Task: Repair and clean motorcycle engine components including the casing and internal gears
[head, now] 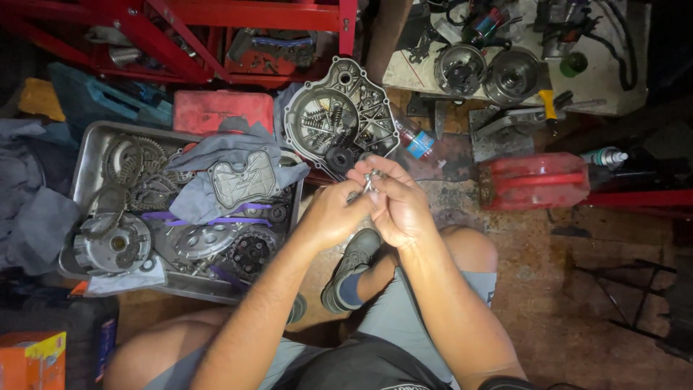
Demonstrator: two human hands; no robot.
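We see the left hand (333, 215) and right hand (393, 202) pinched together on a small metal part (369, 180), raised to chest height for close finger work, above the open engine cover (339, 119), with the parts tray (90, 148) within reach.

We've got one view only, head-mounted, so nothing is shared with a second camera. It looks steeply down over our own forearms at a workshop floor (577, 289). Both hands sit close, near frame centre. A metal parts tray (90, 144) lies at 9 o'clock, a red jerry can (534, 180) at 3, and a red frame (216, 29) at 11–12, farthest off.
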